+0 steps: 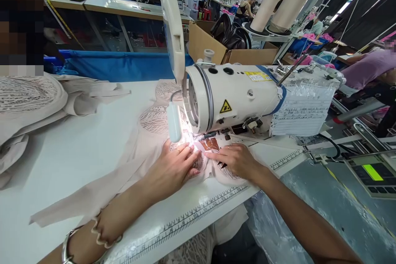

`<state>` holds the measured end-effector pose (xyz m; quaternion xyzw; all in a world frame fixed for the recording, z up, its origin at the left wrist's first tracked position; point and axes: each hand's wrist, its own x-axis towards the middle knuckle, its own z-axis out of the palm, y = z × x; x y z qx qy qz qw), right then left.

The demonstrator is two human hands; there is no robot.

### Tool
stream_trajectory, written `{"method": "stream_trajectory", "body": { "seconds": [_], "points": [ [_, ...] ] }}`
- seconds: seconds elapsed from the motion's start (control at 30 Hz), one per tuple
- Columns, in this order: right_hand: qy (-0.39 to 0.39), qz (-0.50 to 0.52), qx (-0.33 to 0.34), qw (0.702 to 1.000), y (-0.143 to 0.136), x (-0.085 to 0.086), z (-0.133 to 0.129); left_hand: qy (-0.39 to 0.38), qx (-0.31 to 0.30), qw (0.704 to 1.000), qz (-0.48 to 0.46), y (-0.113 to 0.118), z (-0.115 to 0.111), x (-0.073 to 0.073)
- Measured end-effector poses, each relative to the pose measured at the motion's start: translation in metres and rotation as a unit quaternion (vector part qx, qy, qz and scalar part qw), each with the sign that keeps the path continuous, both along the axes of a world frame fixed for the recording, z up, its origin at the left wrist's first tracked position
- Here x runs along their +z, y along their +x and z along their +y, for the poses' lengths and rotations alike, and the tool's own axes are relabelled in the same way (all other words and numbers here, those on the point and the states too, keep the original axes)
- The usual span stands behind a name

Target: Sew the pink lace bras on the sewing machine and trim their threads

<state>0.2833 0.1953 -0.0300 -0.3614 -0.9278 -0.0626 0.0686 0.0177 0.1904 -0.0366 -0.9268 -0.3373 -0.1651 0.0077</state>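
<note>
My left hand [177, 165] lies with its fingers spread on pale pink fabric [133, 161], close beside the lit needle area of a white sewing machine [235, 95]. My right hand [236, 159] rests to the right of the needle, index finger stretched onto the cloth. A small dark pointed tool [222, 165] sticks out below its curled fingers; its kind is hard to make out. Lace-patterned panels [154, 119] spread behind and beneath the hands. The needle itself is lost in the glare, next to a white lamp [174, 123]. A brown patch [210, 144] shows by the presser foot.
More pale lace pieces [27, 95] are piled at the left of the white table [83, 148]. A printed ruler strip [185, 218] follows its front edge. Behind stands a cardboard box [206, 41] with dark glossy items. A control panel [373, 173] sits at right; other people work farther back.
</note>
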Motion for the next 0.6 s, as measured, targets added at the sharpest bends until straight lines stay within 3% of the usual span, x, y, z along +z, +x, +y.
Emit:
{"method": "stream_trajectory", "body": {
  "seconds": [0.27,0.43,0.6],
  "points": [
    [-0.024,0.032,0.016,0.999,-0.008,0.003,0.009,0.002,-0.013,1.000,-0.011,0.000,0.001,-0.004],
    [-0.068,0.030,-0.019,0.997,-0.016,0.007,0.017,-0.034,0.000,0.999,-0.011,-0.004,0.005,-0.001],
    [-0.111,0.020,-0.060,0.992,-0.021,0.009,0.024,-0.023,0.010,1.000,-0.009,-0.005,0.010,0.002]
  ]
}}
